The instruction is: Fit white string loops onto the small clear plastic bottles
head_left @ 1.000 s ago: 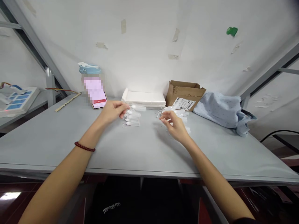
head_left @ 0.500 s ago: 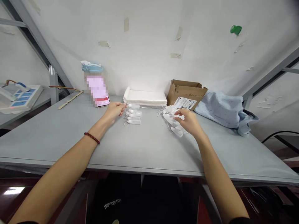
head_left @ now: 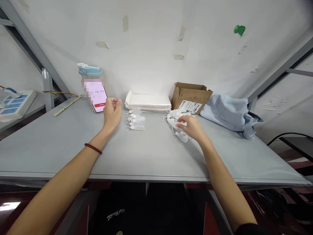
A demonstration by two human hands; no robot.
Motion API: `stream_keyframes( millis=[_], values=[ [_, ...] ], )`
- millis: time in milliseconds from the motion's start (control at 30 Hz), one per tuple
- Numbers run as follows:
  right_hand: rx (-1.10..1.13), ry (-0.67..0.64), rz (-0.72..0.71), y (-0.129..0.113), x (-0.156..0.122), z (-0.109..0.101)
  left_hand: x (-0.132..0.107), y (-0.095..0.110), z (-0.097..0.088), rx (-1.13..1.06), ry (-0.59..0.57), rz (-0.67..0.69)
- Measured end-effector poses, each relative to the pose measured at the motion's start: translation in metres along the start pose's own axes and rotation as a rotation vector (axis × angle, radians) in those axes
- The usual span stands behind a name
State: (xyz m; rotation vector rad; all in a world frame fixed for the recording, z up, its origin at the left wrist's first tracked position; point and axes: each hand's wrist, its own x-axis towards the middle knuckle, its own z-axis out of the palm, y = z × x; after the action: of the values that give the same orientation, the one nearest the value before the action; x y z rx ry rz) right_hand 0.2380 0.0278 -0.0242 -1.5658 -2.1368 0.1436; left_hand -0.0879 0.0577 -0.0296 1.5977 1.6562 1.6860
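My left hand is raised just left of a row of small translucent white pieces with thin string loops. Its fingers are loosely curled with the thumb apart, and nothing shows in them. The pieces lie side by side, loops to the left. My right hand is over a loose pile of similar white pieces, thumb and forefinger pinched on one of them. Their exact kind is too small to make out.
A stack of white sheets or envelopes lies against the wall, beside an open cardboard box. Light blue cloth is to the right. At the left, a phone leans on a blue-lidded container near a thin stick.
My left hand has let go of a white piece at the top of the row and drawn back left toward the phone. My right hand stays at the pile, pinching. The view has shifted slightly.
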Motion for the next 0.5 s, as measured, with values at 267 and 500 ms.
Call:
stream_keyframes(
  millis=[267, 500],
  values=[
    [-0.382, -0.105, -0.032, -0.029, 0.011, 0.023, -0.015, 0.013, 0.011, 0.08, -0.051, 0.103],
    [-0.418, -0.113, 0.03, -0.036, 0.02, 0.026, -0.015, 0.015, 0.009, 0.072, -0.03, 0.107]
  ],
)
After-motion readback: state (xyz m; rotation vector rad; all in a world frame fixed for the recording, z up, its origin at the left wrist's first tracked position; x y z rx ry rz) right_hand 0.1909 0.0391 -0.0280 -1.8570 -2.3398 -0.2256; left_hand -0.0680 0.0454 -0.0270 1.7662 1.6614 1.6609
